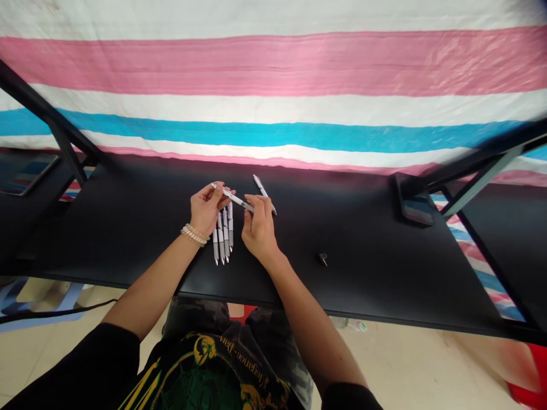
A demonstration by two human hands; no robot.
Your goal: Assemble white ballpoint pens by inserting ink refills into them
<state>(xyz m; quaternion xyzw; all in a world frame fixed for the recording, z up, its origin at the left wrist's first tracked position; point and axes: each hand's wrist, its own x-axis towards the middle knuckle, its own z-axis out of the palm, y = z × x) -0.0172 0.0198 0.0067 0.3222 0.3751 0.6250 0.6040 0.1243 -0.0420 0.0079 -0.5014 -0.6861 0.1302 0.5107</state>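
My left hand (205, 208) pinches one end of a white pen (234, 199), and my right hand (258, 222) grips its other end, with the pen slanting between them above the black table (363, 267). Under and just past my left hand, several white pens (223, 234) lie side by side, tips pointing toward me. Another white pen (262, 192) lies slanted on the table, its lower end by my right fingers. A beaded bracelet (194, 234) circles my left wrist.
A small metal fitting (323, 259) sits on the table right of my right hand. Dark metal frame bars (482, 171) rise at both table ends. A pink, white and blue striped sheet (273, 114) hangs behind. A cable (51, 312) and a bottle (348, 324) lie below the table edge.
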